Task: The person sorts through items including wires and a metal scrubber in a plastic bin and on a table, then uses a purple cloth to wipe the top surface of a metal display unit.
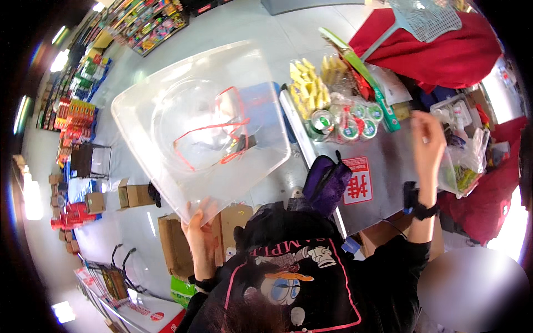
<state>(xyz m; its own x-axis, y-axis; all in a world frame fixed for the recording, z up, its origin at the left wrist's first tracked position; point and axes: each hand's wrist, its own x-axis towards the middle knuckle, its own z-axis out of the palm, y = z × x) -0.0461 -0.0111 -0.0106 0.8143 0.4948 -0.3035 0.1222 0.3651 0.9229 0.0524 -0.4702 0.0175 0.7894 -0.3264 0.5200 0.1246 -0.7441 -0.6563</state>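
Observation:
My left hand [200, 233] grips the near corner of a clear plastic lid [166, 89], held tilted at the left. A red string and a small dark piece show at the lid. My right hand [429, 139] is raised over the right end of the metal table, fingers curled; whether it holds anything cannot be told. Left of it lie a long green package [387, 109], shrink-wrapped cups with green lids [354, 120], a green can [320, 123] and yellow packets [306, 85]. A purple zipped pouch [327, 183] rests at the table's near left edge.
A clear bin [447, 170] with plastic bags stands at the right, beside red cloth [470, 212]. A blue-grey fly swatter [433, 21] lies on more red cloth at the back. Open cardboard boxes [173, 245], a shopping cart [112, 279] and stocked shelves [145, 25] are at the left.

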